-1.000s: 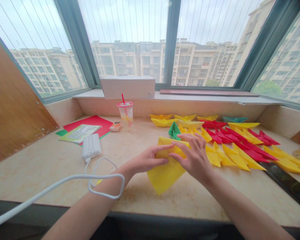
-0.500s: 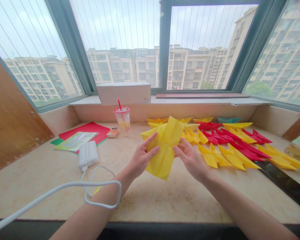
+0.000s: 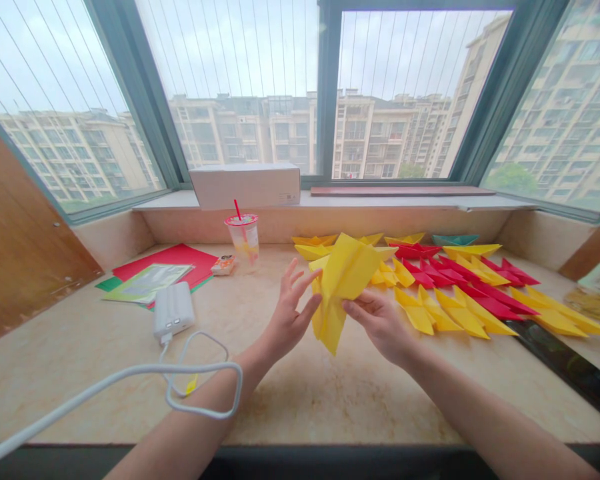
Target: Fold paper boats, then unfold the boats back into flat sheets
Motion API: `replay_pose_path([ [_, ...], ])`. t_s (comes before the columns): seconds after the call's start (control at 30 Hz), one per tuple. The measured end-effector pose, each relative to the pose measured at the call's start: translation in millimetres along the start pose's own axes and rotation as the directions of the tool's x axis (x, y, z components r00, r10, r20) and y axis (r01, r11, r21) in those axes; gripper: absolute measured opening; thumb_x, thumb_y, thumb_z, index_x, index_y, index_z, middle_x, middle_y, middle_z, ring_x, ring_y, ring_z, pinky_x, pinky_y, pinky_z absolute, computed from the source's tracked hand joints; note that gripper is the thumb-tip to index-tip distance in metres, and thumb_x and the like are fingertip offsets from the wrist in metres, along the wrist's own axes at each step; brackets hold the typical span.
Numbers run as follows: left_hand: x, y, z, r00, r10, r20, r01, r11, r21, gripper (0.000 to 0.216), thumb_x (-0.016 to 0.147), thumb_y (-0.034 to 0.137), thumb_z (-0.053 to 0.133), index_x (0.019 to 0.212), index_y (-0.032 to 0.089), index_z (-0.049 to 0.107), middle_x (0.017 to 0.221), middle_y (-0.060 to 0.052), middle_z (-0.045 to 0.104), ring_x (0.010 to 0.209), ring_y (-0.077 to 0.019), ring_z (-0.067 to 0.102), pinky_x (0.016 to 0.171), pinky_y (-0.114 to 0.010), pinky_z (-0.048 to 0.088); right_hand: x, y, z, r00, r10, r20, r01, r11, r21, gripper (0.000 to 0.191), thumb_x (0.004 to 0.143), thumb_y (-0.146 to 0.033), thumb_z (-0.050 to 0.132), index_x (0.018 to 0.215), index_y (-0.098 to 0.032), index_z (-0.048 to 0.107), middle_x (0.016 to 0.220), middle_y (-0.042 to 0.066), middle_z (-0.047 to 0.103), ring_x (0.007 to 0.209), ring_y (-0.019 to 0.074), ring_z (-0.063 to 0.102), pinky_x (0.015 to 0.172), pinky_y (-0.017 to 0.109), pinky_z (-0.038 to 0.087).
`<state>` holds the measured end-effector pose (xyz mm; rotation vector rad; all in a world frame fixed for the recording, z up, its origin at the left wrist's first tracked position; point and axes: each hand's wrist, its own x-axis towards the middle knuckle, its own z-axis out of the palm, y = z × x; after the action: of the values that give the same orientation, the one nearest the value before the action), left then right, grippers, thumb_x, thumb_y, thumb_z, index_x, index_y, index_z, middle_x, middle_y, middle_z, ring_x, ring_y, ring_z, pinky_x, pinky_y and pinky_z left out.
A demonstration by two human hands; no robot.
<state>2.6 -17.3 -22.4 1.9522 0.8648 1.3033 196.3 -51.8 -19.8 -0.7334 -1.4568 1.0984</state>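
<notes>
A creased sheet of yellow origami paper point(image 3: 343, 277) is held up above the counter, partly folded, with flaps pointing up and down. My right hand point(image 3: 380, 323) pinches its right side near the middle, thumb toward me. On the other side, my left hand point(image 3: 290, 310) has its fingers spread; the thumb tip and fingertips are at the paper's left edge, and whether they touch it is hard to tell. Behind and right of the paper lie several folded yellow paper shapes point(image 3: 463, 310) and red paper shapes point(image 3: 443, 273), some boat-like.
At left, a white power bank point(image 3: 173, 309) with a cable point(image 3: 115, 380) looping over my left forearm lies by red paper sheets point(image 3: 180, 259). Behind stand a plastic cup with a straw point(image 3: 243, 237) and a white box point(image 3: 245, 187). A black object point(image 3: 565, 357) lies at right.
My left fingers have come off the paper's face and spread apart. The paper's left part has swung inward, making it look narrower. My right hand still pinches it.
</notes>
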Motion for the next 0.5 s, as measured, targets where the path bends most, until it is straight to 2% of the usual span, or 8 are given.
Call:
replay_pose_path([
  [0.07, -1, 5, 0, 0.995, 0.063, 0.077, -0.066, 0.997, 0.033, 0.041, 0.096, 0.038, 0.051, 0.136, 0.027, 0.056, 0.153, -0.01, 0.038, 0.141, -0.0274, 0.035, 0.117, -0.045, 0.028, -2, -3, 2, 1.0, -0.004, 0.022, 0.004, 1.0, -0.004, 0.033, 0.085, -0.048, 0.068, 0.11, -0.029, 0.073, 0.107, 0.003, 0.075, 0.105, 0.0259, 0.067, 0.095, 0.045, 0.053],
  [0.17, -4, 16, 2, 0.973, 0.093, 0.211, -0.082, 0.995, -0.062, 0.044, 0.1, 0.042, 0.039, 0.135, 0.023, 0.058, 0.139, -0.01, 0.056, 0.133, -0.0274, 0.047, 0.115, -0.039, 0.032, -5, -5, 4, 0.998, -0.016, 0.057, 0.017, 1.0, -0.017, 0.029, 0.087, -0.045, 0.066, 0.11, -0.029, 0.073, 0.107, 0.003, 0.074, 0.102, 0.025, 0.068, 0.095, 0.043, 0.053],
  [0.23, -7, 23, 3, 0.955, 0.102, 0.277, -0.066, 0.989, -0.135, 0.051, 0.099, 0.049, 0.035, 0.134, 0.021, 0.059, 0.134, -0.011, 0.06, 0.13, -0.0296, 0.049, 0.112, -0.039, 0.035, -7, -5, 4, 0.995, -0.036, 0.09, 0.041, 0.998, -0.057, 0.028, 0.089, -0.044, 0.065, 0.11, -0.028, 0.073, 0.106, 0.003, 0.074, 0.1, 0.0248, 0.068, 0.093, 0.042, 0.054],
  [0.33, -11, 28, 3, 0.934, 0.106, 0.342, -0.032, 0.976, -0.216, 0.059, 0.095, 0.058, 0.041, 0.138, 0.019, 0.054, 0.132, -0.012, 0.06, 0.127, -0.0318, 0.05, 0.109, -0.041, 0.037, -9, -5, 3, 0.988, -0.079, 0.132, 0.1, 0.982, -0.159, 0.028, 0.091, -0.043, 0.062, 0.11, -0.025, 0.072, 0.107, 0.005, 0.073, 0.1, 0.0252, 0.067, 0.092, 0.042, 0.053],
  [0.43, -13, 28, 2, 0.933, 0.049, 0.357, 0.04, 0.97, -0.238, 0.06, 0.092, 0.059, 0.047, 0.136, 0.019, 0.054, 0.125, -0.012, 0.063, 0.117, -0.0293, 0.055, 0.103, -0.037, 0.041, -10, -6, 2, 0.98, -0.119, 0.162, 0.156, 0.958, -0.242, 0.027, 0.094, -0.039, 0.058, 0.113, -0.026, 0.071, 0.112, 0.006, 0.071, 0.105, 0.0237, 0.065, 0.096, 0.041, 0.051],
  [0.5, -14, 25, 2, 0.933, 0.01, 0.36, 0.089, 0.962, -0.257, 0.06, 0.091, 0.062, 0.047, 0.129, 0.017, 0.059, 0.116, -0.012, 0.066, 0.107, -0.027, 0.058, 0.097, -0.034, 0.044, -11, -4, 1, 0.974, -0.158, 0.166, 0.197, 0.946, -0.257, 0.028, 0.096, -0.036, 0.054, 0.119, -0.028, 0.068, 0.111, 0.005, 0.071, 0.101, 0.0208, 0.065, 0.092, 0.038, 0.053],
])
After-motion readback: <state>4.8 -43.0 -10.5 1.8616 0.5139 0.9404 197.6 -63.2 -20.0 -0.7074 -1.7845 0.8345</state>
